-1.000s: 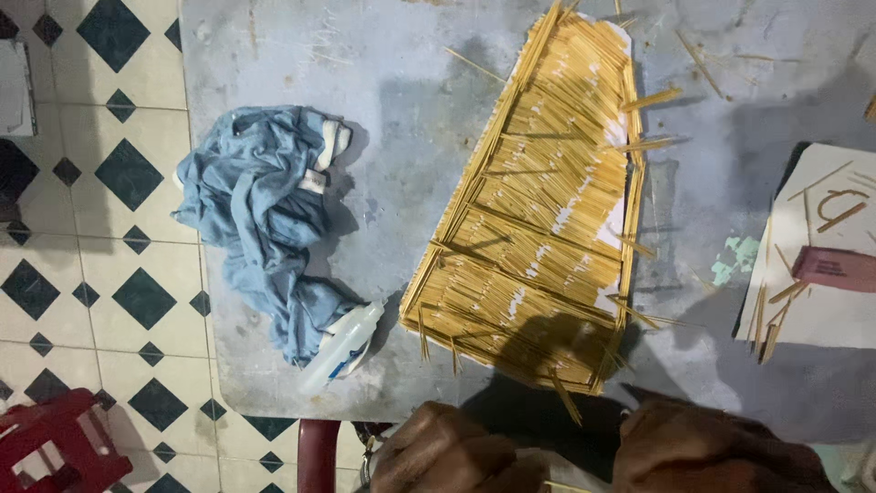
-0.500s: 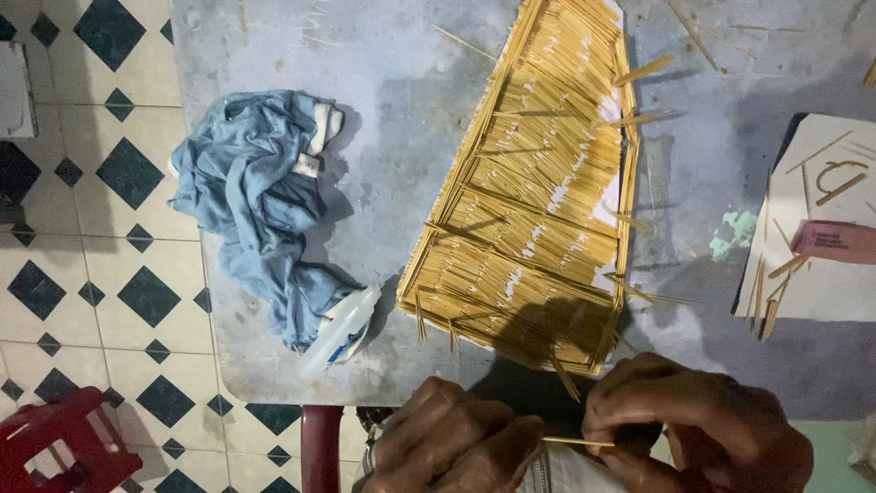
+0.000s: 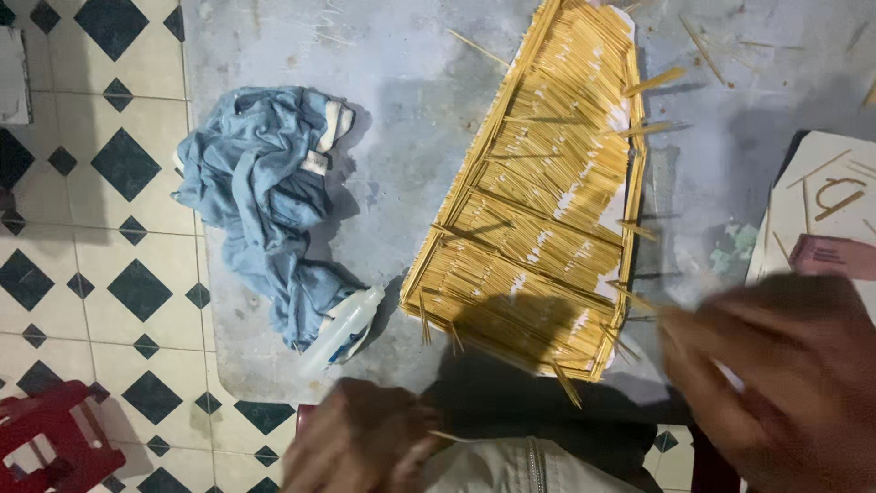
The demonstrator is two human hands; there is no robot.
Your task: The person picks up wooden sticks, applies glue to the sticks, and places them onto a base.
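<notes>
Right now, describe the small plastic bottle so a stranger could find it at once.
On the grey table, find the crumpled blue cloth left of the stick panel. The bottle lies tilted at the cloth's lower end, near the table's front edge: the only clear, pale plastic thing there.

Flat panel of thin yellow sticks [image 3: 538,210], laid side by side in rows, trapezoid shape: narrow end far, wide end near. Cross sticks run over it as bands, edge sticks frame the long sides, several stick ends poke out past the right edge and the near edge. White backing shows through gaps. It lies flat on the grey slab, tilted diagonally. One thin stick [image 3: 639,299] sits at the panel's near right corner, by the blurred right hand [image 3: 776,374]; whether it's held can't be told.
</notes>
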